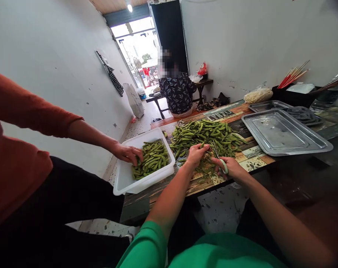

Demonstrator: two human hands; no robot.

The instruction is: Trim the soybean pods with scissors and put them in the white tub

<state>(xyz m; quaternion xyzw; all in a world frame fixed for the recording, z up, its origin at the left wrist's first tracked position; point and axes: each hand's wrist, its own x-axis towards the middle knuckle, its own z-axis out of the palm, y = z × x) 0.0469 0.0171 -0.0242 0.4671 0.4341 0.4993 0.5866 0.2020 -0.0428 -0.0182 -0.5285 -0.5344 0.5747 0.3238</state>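
My left hand pinches a green soybean pod above the near edge of the pile. Fingers of my right hand are wrapped round scissors with a pale green handle; the blades point up and left, close to the pod. Beyond both hands spreads a heap of green pods on the patterned wooden table. Small trimmings lie beneath my hands. To the left, a white plastic bin holds many more pods.
A person in an orange sleeve reaches a hand into the bin from the left. Metal trays lie at right, near bundled skewers and a bag of pale sticks. Another person sits farther back.
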